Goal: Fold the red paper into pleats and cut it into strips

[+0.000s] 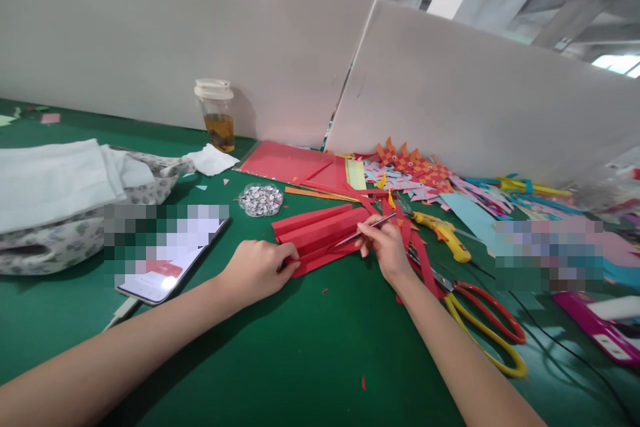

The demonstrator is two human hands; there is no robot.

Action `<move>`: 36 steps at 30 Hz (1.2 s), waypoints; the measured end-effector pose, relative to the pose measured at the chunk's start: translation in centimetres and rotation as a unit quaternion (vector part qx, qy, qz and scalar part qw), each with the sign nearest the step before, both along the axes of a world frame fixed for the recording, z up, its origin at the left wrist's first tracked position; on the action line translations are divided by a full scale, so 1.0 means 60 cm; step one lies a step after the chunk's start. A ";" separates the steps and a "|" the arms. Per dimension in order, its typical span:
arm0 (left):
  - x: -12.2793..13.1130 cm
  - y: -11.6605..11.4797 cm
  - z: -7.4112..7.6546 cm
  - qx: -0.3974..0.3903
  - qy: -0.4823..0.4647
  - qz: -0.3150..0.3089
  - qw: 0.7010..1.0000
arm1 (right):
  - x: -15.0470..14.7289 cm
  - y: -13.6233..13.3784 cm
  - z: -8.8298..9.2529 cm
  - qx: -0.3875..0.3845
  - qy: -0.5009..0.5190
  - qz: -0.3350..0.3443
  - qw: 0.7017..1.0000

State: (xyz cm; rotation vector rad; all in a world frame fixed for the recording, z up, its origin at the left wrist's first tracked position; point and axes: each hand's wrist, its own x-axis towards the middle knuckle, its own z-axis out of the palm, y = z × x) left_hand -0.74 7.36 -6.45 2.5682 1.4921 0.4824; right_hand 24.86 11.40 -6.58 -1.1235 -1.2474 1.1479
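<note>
A sheet of red paper [320, 230] lies in front of me, creased into lengthwise pleats. My left hand [263, 268] is closed, its thumb and fingers pinching the paper's near left corner. In my right hand [383, 243] are slim, pointed metal tweezers [350, 237], held like a pen, with the tip resting on the paper near a crease. Beyond and beside that hand are loose red paper strips [423, 257]. Scissors [487, 320] with one red and one yellow handle lie to the right of my right wrist, blades partly under the strips.
A phone [173, 260] and a floral cloth bundle [145, 193] are on the left. Behind stand a lidded tea cup [219, 123] and a dish of googly eyes [261, 200]. A yellow glue gun [450, 240], woven orange paper pieces [413, 163] and a magenta power strip [595, 327] occupy the right.
</note>
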 end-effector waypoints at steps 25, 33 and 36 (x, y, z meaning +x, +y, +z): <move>0.000 -0.001 0.001 0.006 -0.004 -0.002 1.000 | -0.013 -0.007 0.007 -0.004 -0.007 -0.019 1.000; 0.000 -0.002 0.003 0.009 -0.003 -0.004 1.000 | -0.008 -0.012 0.013 0.036 0.006 -0.024 0.999; 0.000 -0.002 0.003 0.010 -0.001 -0.003 1.000 | -0.034 -0.023 0.010 0.006 0.004 0.039 0.999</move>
